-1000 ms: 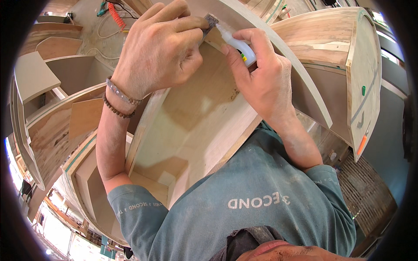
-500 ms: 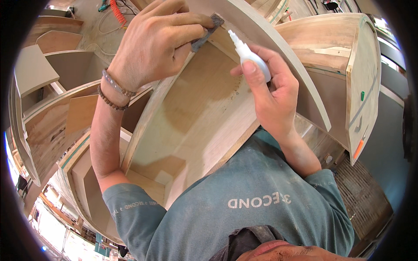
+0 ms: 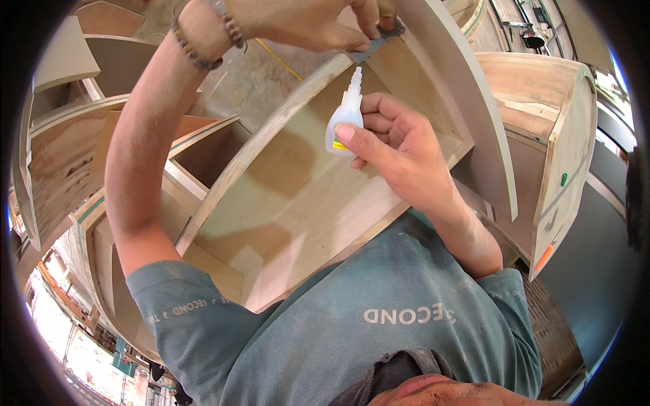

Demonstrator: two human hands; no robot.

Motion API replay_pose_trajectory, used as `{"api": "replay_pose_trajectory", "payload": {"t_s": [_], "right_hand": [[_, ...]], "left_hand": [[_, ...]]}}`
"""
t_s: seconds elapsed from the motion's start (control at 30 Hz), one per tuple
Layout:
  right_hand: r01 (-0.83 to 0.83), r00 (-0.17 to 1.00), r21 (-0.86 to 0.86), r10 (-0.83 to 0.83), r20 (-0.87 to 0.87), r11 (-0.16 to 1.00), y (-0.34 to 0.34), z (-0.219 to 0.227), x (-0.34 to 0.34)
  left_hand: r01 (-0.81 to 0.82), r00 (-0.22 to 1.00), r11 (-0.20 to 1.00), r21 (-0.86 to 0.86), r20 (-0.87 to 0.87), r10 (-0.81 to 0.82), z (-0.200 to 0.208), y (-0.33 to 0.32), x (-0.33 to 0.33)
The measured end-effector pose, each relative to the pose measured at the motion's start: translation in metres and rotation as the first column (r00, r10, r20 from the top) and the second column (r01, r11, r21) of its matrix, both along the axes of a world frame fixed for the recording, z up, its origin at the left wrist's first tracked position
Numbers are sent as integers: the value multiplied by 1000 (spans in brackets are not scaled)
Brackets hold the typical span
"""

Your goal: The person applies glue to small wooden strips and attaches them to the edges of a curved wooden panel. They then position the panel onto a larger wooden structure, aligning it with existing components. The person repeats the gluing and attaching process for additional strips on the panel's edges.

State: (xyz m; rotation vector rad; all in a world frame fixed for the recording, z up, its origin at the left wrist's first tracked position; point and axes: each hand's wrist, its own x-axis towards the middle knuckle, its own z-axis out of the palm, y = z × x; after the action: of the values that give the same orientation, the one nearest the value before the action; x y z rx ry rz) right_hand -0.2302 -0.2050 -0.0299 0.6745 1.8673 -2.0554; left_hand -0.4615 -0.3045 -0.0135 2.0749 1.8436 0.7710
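My right hand [image 3: 413,152] is closed around a small translucent white glue bottle [image 3: 344,125], its narrow nozzle pointing up. The bottle is above the inside of an open curved wooden cabinet [image 3: 274,118]. At the top of the view my left hand [image 3: 305,24], with beaded bracelets on its wrist, pinches a worn dark grey strip [image 3: 372,46]. The strip lies against the far end of the cabinet frame, between its pale left rail and a curved panel [image 3: 467,81]. The nozzle tip is just below the strip, with a small gap between them.
Another curved wooden cabinet [image 3: 565,142] stands at the right, with a green piece [image 3: 564,179] and an orange piece [image 3: 544,257] on its side. More unfinished cabinets [image 3: 74,128] crowd the left. A yellow line or stick [image 3: 281,61] shows beyond the rail.
My left hand has moved right with the grey strip, toward the curved panel. My right hand has brought the glue bottle left and lower, turning it more upright.
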Motion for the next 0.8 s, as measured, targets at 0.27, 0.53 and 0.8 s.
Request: {"api": "replay_pose_trajectory", "payload": {"t_s": [0.27,0.53,0.8], "right_hand": [[-6,999,-21,7,40,1000,-3,0,-13],[11,999,-35,-10,48,999,-3,-2,-17],[38,997,-126,-30,67,991,-3,3,-21]], "left_hand": [[-2,999,1000,-1,51,2,-11,1,-8],[8,1000,997,-80,13,-7,12,-2,-2],[-1,996,1000,11,-91,2,-1,-1,0]]}}
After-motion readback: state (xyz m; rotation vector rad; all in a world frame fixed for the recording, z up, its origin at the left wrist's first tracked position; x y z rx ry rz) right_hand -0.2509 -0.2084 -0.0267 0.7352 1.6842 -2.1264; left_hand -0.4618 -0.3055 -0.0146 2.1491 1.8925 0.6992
